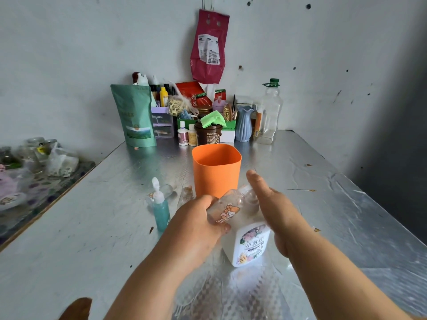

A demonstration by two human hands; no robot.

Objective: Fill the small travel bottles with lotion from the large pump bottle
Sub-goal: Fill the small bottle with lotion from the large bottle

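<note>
- The left hand (198, 221) has its grip closed around a small clear travel bottle (227, 210) with a cartoon sticker, tilted so its mouth sits up at the spout of the big pump bottle (250, 243).
- The right hand (271, 204) lies flat and open over the pump head, fingers straight, gripping nothing; it looks ready to press.
- The pump bottle stands on the worktop (92, 227), just in front of the orange cup (216, 170).
- To do this well, I'd say: keep the little bottle's mouth right under the spout and hold it still, and press slowly so nothing spills down the side. Whether lotion is flowing, I cannot tell.
- Left of the orange cup stands a teal bottle (161, 210) with a white cap; between them lie two clear empty bottles (186, 195), likely next in line.
- Behind the orange cup, against the wall, is a crowd of jars, a green pouch (134, 116) and a blue vase (244, 123), well clear of the hands.
- Nothing blocks the work.
</note>
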